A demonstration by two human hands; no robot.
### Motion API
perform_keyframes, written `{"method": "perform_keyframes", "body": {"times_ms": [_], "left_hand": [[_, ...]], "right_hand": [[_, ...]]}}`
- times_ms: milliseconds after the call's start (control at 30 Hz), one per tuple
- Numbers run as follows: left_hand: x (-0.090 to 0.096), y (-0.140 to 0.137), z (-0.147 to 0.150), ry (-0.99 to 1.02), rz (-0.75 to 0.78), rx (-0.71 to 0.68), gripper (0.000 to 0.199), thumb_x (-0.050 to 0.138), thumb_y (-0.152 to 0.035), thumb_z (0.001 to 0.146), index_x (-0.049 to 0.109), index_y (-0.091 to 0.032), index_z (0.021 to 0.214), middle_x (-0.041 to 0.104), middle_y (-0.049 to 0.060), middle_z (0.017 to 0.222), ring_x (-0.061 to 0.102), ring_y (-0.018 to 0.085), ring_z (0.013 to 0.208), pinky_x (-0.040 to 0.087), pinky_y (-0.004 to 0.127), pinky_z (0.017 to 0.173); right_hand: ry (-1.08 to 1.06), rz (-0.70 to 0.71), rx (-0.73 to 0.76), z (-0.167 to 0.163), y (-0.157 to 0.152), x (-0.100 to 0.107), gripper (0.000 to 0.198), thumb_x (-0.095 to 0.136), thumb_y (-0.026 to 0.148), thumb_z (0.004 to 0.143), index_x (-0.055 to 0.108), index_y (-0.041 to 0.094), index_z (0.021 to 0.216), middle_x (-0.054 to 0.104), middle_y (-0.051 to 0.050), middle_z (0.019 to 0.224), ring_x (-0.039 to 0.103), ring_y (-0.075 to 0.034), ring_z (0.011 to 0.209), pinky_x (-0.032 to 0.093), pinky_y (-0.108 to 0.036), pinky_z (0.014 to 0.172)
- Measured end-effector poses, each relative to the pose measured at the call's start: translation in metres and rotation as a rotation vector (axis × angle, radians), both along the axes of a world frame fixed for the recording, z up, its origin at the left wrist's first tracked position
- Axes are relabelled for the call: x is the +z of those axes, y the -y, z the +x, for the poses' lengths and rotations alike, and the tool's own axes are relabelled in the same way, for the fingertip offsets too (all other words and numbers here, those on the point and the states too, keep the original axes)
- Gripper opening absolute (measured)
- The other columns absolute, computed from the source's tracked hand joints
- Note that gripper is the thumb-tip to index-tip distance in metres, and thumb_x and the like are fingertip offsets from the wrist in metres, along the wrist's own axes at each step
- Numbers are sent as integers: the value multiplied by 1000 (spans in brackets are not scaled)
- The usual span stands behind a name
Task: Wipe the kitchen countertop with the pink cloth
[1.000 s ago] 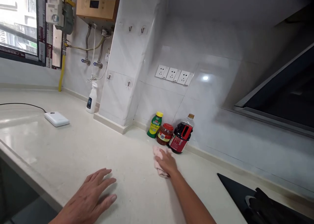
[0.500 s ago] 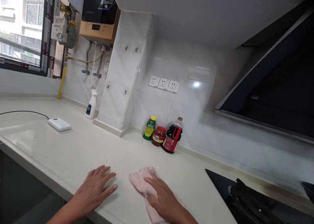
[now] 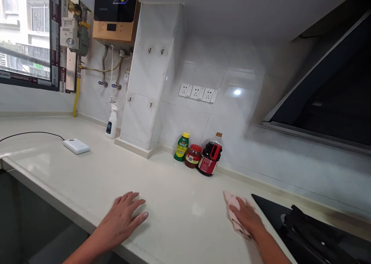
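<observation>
The right hand [image 3: 247,217] has carried the pink cloth [image 3: 234,220] across the counter [image 3: 174,214]. A second ago the cloth lay close in front of the red-lidded jar [image 3: 193,157] and the dark sauce bottle [image 3: 209,160]; half a second ago it was nearer the front edge. It now lies at the right, just beside the left edge of the black cooktop [image 3: 265,210]. The work in hand looks like wiping, and this shift suggests the stroke has reached the end of the pale surface on that side.

The right fingers are bent down over the cloth, holding it against the counter. The left hand [image 3: 124,217] holds nothing; its fingers are spread, thumb apart, near the front edge, much as in the earlier views. The green bottle [image 3: 181,148] with the yellow cap stands in the same row as the jar and sauce bottle, at their left; all three seem unmoved.

The right hand covers much of the cloth, so its folds and the exact grip cannot be made out. Whether the cloth touches the cooktop, or the left palm rests on the counter, is also unclear. The black object [image 3: 313,233] on the cooktop is cut off below and hard to identify.
</observation>
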State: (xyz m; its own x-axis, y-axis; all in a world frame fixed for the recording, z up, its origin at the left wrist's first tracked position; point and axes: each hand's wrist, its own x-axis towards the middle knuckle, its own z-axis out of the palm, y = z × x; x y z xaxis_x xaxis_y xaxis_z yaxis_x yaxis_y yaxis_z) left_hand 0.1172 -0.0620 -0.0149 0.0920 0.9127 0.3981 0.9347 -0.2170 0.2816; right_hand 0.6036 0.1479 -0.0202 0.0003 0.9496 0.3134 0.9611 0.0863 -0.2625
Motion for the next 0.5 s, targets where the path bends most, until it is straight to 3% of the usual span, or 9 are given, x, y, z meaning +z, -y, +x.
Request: {"method": "perform_keyframes", "body": {"times_ms": [100, 200, 300, 400, 500], "left_hand": [[1, -2, 1, 24, -2, 27, 52, 40, -62, 103, 67, -30, 133, 59, 11, 148, 48, 33, 143, 44, 57, 113], [-4, -3, 0, 25, 27, 40, 52, 39, -63, 103, 66, -31, 135, 57, 10, 150, 44, 33, 146, 41, 58, 115], [-13, -6, -4, 9, 79, 53, 53, 39, -64, 103, 65, -31, 136, 56, 11, 151, 43, 35, 146, 40, 59, 115], [-20, -10, -7, -12, 132, 72, 55, 38, -63, 103, 63, -30, 139, 56, 12, 150, 44, 35, 145, 39, 59, 115], [-24, -13, -10, -22, 158, 69, 55, 36, -62, 104, 61, -30, 141, 57, 12, 149, 45, 34, 144, 40, 57, 114]], "right_hand": [[29, -140, 67, -76, 0, 19, 73, 33, 52, 96, 46, 6, 152, 40, -28, 157, 39, -41, 146, 35, -56, 115], [42, -202, 318, -163, 17, 26, 69, 33, 52, 101, 39, 11, 157, 26, -21, 167, 26, -35, 153, 26, -51, 122], [61, -247, 576, -235, 55, 27, 69, 45, 54, 100, 36, 19, 159, 22, -14, 169, 19, -30, 156, 19, -47, 125], [74, -261, 803, -271, 101, 25, 72, 57, 54, 96, 38, 25, 159, 20, -10, 171, 15, -28, 157, 16, -45, 127], [62, -228, 926, -262, 129, 26, 64, 56, 41, 95, 43, 27, 155, 29, -3, 168, 21, -23, 156, 15, -39, 128]]}}
